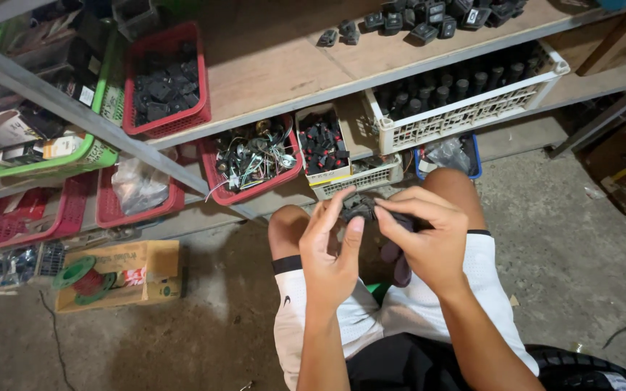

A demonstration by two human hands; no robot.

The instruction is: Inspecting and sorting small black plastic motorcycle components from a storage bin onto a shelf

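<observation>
Above my knees, both hands meet on a small dark plastic part. My left hand pinches its left side with thumb and fingers. My right hand grips its right side, fingers curled over it, and covers much of it. A dark purple object shows below my right hand, mostly hidden. I sit low, in white shorts, in front of wooden shelves.
Red baskets of black parts and wires, a white crate of black parts, a green tray, a cardboard box with a green spool on the concrete floor, and a tyre at bottom right.
</observation>
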